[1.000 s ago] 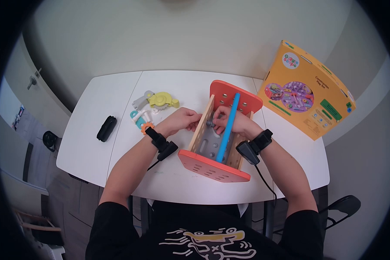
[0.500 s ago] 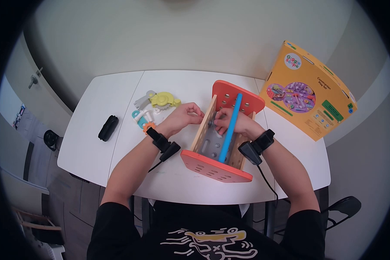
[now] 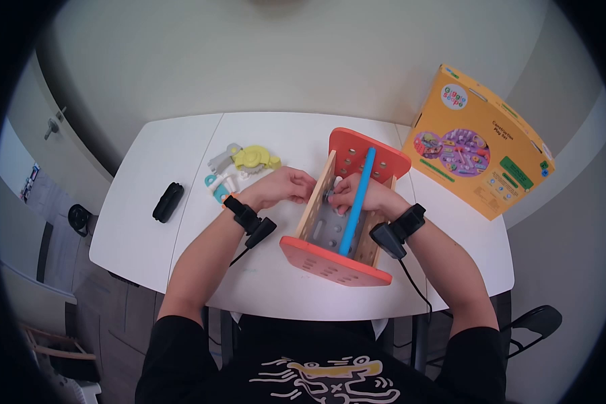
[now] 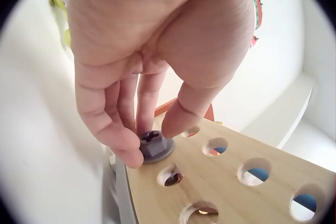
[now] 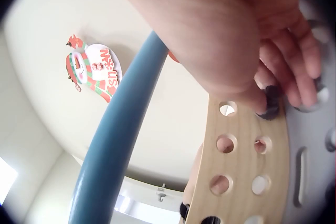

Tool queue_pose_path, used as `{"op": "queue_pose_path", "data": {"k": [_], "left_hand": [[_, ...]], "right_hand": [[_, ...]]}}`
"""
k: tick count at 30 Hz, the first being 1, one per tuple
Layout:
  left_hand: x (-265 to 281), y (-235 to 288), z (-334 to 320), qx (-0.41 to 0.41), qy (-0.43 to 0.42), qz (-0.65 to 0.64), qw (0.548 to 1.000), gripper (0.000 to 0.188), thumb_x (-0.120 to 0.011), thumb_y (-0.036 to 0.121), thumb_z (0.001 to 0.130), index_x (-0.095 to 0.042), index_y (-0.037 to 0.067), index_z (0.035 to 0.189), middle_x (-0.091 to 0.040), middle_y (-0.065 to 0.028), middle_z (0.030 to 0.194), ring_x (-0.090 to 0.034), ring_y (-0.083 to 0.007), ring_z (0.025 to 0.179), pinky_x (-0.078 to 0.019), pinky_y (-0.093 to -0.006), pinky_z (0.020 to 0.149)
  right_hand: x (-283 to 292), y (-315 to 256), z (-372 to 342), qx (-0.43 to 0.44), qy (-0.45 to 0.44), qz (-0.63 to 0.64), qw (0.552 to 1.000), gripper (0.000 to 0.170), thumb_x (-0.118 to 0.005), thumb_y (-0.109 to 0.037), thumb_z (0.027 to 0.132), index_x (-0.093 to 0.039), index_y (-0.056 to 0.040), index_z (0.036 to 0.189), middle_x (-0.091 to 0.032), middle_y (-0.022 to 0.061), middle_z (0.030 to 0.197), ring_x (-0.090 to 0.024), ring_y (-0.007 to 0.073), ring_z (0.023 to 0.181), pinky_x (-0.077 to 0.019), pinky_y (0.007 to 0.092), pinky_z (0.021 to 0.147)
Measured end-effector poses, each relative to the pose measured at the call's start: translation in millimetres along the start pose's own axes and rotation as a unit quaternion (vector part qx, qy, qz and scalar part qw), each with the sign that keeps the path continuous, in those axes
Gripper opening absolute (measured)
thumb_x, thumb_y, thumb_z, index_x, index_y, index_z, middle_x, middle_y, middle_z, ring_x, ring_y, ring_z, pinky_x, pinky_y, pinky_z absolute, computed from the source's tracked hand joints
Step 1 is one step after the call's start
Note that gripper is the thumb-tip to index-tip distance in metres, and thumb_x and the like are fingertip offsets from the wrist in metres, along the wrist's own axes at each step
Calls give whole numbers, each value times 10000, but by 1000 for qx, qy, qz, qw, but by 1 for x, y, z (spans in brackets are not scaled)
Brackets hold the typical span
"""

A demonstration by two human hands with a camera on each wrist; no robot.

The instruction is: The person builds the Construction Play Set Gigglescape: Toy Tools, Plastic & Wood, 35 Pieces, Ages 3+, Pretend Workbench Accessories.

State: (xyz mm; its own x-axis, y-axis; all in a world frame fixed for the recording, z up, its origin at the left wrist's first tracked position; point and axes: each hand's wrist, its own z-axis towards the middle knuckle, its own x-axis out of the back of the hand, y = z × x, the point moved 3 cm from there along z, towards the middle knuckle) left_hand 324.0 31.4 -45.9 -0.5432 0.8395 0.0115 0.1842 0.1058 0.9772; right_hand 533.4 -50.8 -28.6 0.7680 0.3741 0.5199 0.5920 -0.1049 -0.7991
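A toy workbench has red end boards (image 3: 337, 261), pale wooden side panels (image 4: 226, 169) with round holes, a grey base and a blue bar (image 3: 358, 202) on top. Outside the left panel, my left hand (image 3: 286, 186) pinches a dark grey toy bolt (image 4: 156, 146) by its six-sided head with a cross slot. The head sits against the wood at one of the holes. My right hand (image 3: 360, 193) reaches inside, under the blue bar. Its thumb and fingers pinch a dark round piece (image 5: 271, 103) on the inner face of that panel, partly hidden by the fingers.
A yellow-green and grey toy saw (image 3: 251, 157) lies at the back left, near teal and white toy pieces (image 3: 221, 185). Farther left is a black case (image 3: 168, 202). A yellow play set box (image 3: 478, 141) stands at the back right.
The right hand's fingers have shifted and turned around the dark piece inside. My left hand has stayed at the panel's outer side, moving slightly. The workbench has stayed nearly in place.
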Motion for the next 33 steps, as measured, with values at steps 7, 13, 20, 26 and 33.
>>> {"op": "queue_pose_path", "data": {"k": [7,13,20,26,33], "left_hand": [[-3,-2,4,-27,24,-44,998,164,-674,-17,914,-689,-11,1078,-738,-97,1091,-711,-168,958,-587,-315,867],[-1,-3,5,-102,4,-59,993,143,-693,-88,857,-677,-16,979,-721,-125,1092,-711,-192,982,-586,-308,903],[-3,-1,2,-89,60,-109,988,134,-691,-60,874,-669,-6,995,-713,-84,1021,-701,-169,979,-586,-310,909],[-5,-1,2,9,33,-78,996,242,-699,-34,878,-676,-14,1118,-716,-79,1071,-698,-154,981,-570,-301,893],[-2,-1,2,-67,7,-21,998,160,-678,10,929,-686,-11,1087,-719,-91,1080,-704,-162,982,-578,-309,886]], "right_hand": [[-3,-5,-6,0,47,147,988,209,-671,-199,978,-665,-13,1074,-728,85,788,-695,126,658,-541,234,575],[-2,-4,-4,2,42,118,992,220,-676,-219,979,-691,-1,1005,-732,92,797,-697,134,661,-551,246,592],[-4,2,4,0,-1,1,1000,378,-649,-355,986,-690,16,1043,-729,85,777,-693,125,669,-546,248,578],[-5,0,-1,-15,64,117,991,249,-596,-255,1020,-655,-18,1071,-736,82,843,-692,115,683,-538,256,540],[-3,-6,-2,-11,22,44,999,292,-606,-298,1026,-671,-13,1034,-723,70,877,-701,124,724,-557,260,618]]}}
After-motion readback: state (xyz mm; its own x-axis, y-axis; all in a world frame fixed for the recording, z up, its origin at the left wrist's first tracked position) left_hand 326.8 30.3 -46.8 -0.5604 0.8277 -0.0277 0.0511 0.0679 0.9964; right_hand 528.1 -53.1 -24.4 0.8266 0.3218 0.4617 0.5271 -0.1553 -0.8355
